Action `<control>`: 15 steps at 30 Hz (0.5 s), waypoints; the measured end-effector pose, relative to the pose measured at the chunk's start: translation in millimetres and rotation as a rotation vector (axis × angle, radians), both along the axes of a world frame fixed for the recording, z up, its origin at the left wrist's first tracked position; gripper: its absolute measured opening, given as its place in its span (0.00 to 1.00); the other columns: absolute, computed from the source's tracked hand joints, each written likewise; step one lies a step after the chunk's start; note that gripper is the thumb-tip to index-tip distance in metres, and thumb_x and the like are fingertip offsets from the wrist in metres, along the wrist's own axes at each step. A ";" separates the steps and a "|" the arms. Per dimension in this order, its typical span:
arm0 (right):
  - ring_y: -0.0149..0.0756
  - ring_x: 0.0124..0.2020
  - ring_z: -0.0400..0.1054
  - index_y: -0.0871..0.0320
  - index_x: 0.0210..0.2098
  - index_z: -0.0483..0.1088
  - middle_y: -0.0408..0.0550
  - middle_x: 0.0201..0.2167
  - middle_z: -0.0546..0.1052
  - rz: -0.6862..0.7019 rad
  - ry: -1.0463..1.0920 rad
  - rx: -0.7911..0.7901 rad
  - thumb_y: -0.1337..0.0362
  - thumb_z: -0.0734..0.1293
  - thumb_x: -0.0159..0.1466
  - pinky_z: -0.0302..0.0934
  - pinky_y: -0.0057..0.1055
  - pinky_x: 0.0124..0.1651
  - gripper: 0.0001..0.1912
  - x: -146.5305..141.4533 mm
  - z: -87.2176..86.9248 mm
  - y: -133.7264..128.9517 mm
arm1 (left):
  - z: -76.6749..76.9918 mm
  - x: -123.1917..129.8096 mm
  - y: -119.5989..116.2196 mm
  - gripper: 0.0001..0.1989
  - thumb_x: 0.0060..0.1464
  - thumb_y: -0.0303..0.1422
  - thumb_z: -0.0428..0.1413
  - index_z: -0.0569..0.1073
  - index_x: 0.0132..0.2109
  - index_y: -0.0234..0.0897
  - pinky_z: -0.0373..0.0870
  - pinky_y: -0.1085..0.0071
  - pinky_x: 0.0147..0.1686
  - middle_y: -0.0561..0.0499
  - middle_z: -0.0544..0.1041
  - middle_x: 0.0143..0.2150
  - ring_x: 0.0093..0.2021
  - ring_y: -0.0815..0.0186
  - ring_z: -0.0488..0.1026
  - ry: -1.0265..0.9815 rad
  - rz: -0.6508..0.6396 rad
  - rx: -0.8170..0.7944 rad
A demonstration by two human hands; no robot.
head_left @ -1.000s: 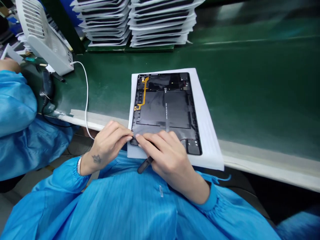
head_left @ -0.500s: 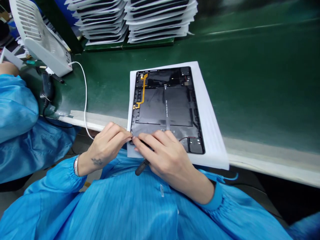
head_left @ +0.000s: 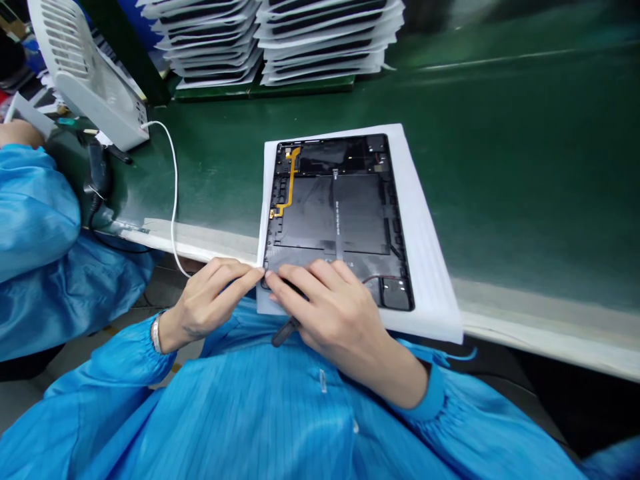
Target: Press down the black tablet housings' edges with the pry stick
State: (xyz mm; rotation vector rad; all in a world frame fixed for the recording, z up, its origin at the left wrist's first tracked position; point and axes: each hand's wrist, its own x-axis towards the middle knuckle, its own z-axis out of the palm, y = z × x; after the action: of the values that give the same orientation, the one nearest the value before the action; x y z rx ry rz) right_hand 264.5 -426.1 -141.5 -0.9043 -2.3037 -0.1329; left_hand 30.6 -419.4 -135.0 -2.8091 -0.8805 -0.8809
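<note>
A black tablet back housing lies face down on a white foam sheet, with an amber flex cable along its upper left and a thin dark wire near the lower right. My right hand rests on its lower edge and grips a black tool handle, whose tip is hidden under my fingers. The fingertips of my left hand touch the housing's lower left corner, close beside my right fingers. I cannot tell whether they hold anything there.
A green mat table with a pale front edge carries stacks of white-sheeted black panels at the back. At left stand a white fan and a white cable. A co-worker's blue sleeve fills the left side.
My left wrist has rolled and my hands have shifted slightly along the lower edge. The housing and foam sit a little higher and further right in view than one second ago.
</note>
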 end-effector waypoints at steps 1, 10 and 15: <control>0.39 0.36 0.59 0.64 0.45 0.76 0.50 0.39 0.79 -0.002 0.003 -0.017 0.67 0.60 0.73 0.51 0.38 0.36 0.14 0.2 0.4 0.0 | 0.0 0.0 0.4 0.20 0.62 0.19 0.56 0.72 0.60 0.30 0.76 0.65 0.49 0.41 0.80 0.46 0.47 0.61 0.77 -0.001 0.000 0.002; 0.38 0.36 0.59 0.63 0.45 0.76 0.52 0.40 0.78 0.043 0.002 -0.079 0.71 0.60 0.71 0.50 0.37 0.37 0.12 2.5 2.2 2.4 | 1.4 2.1 1.7 0.17 0.62 0.19 0.54 0.73 0.58 0.27 0.77 0.64 0.47 0.40 0.80 0.45 0.46 0.60 0.77 0.023 -0.010 0.048; 0.39 0.35 0.58 0.65 0.45 0.76 0.52 0.39 0.78 0.032 0.018 -0.063 0.70 0.59 0.72 0.49 0.37 0.36 0.14 0.6 1.3 1.9 | 12.7 5.5 3.9 0.17 0.64 0.19 0.51 0.71 0.58 0.23 0.78 0.62 0.45 0.37 0.80 0.43 0.44 0.58 0.77 0.163 -0.039 0.157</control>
State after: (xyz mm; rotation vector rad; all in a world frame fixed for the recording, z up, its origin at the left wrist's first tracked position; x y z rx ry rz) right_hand 265.1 -424.3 -140.2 -0.8959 -2.3161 -0.0380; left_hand 36.1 -415.6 -122.4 -2.7231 -0.7044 -0.6804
